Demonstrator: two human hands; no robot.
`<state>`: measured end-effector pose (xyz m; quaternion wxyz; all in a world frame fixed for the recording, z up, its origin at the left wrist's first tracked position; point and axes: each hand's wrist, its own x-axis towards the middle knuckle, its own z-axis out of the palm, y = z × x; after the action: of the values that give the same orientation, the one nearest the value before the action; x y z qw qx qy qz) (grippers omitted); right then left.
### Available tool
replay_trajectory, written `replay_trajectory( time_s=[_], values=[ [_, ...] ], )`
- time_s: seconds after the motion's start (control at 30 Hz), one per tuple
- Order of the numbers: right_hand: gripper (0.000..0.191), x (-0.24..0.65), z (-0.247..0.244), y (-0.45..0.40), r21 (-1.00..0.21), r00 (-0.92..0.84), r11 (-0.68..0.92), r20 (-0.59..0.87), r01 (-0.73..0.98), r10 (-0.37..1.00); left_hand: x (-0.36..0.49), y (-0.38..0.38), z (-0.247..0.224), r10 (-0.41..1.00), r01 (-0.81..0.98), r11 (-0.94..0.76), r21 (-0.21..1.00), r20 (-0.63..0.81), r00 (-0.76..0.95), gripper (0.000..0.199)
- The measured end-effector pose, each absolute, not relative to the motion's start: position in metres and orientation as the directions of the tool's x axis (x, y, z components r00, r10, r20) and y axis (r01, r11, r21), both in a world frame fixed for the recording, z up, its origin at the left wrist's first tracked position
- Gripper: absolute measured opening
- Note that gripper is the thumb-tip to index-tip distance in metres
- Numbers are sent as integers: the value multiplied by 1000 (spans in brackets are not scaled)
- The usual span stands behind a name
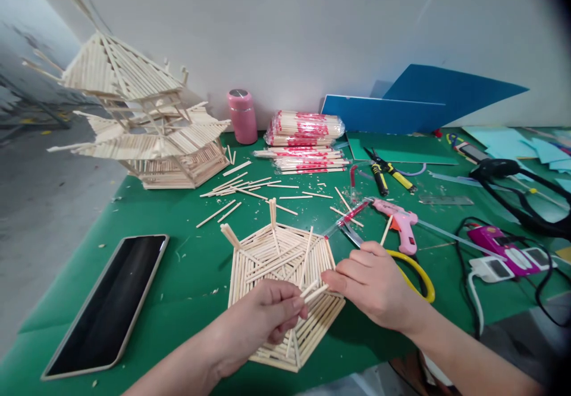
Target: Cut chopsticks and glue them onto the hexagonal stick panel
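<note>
Just above a hexagonal panel of wooden sticks (312, 336), my left hand (272, 313) pinches two short wooden sticks (316, 292) between thumb and fingers. My right hand (372, 283) is closed at the right edge of the panel, its thumb and forefinger at the far end of those sticks. Another stick (387, 229) pokes up behind its knuckles; whether the hand holds it, I cannot tell. Several loose sticks lie across the panel's middle, and bundled stick posts (230, 235) rise at its far corners.
A stick-built pagoda (178, 140) stands at back left, a phone (107, 307) at front left. Beyond the panel are loose sticks (236, 188), a pink flask (243, 119) and wrapped stick bundles (306, 127). Rightward lie a pink glue gun (404, 220), yellow-handled pliers (422, 277), cutters (388, 173) and cables.
</note>
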<state>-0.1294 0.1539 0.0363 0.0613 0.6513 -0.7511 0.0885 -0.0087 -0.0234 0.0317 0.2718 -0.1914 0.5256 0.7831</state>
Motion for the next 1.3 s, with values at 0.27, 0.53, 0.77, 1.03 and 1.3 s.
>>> replay_trajectory(
  time_s=[0.27,0.53,0.77,1.03,1.3],
  values=[
    [13,-115,15,154,-117,-302,278,336,-953,-892,-7,-22,29,191,-626,-316,713,-599,-778,24],
    [13,-106,16,144,-261,-421,338,420,-904,-804,-6,-17,33,168,-563,-486,669,-560,-811,21],
    [18,-102,19,128,-558,-627,369,387,-743,-676,-9,0,29,77,-396,-691,605,-484,-872,18],
    [14,-118,49,137,-219,-368,334,141,-917,-919,-17,-22,33,-4,-368,312,876,-386,-923,22],
    [15,-129,76,137,-310,-449,388,153,-868,-880,-21,-25,50,-148,-209,628,750,-148,-978,18]
  ],
)
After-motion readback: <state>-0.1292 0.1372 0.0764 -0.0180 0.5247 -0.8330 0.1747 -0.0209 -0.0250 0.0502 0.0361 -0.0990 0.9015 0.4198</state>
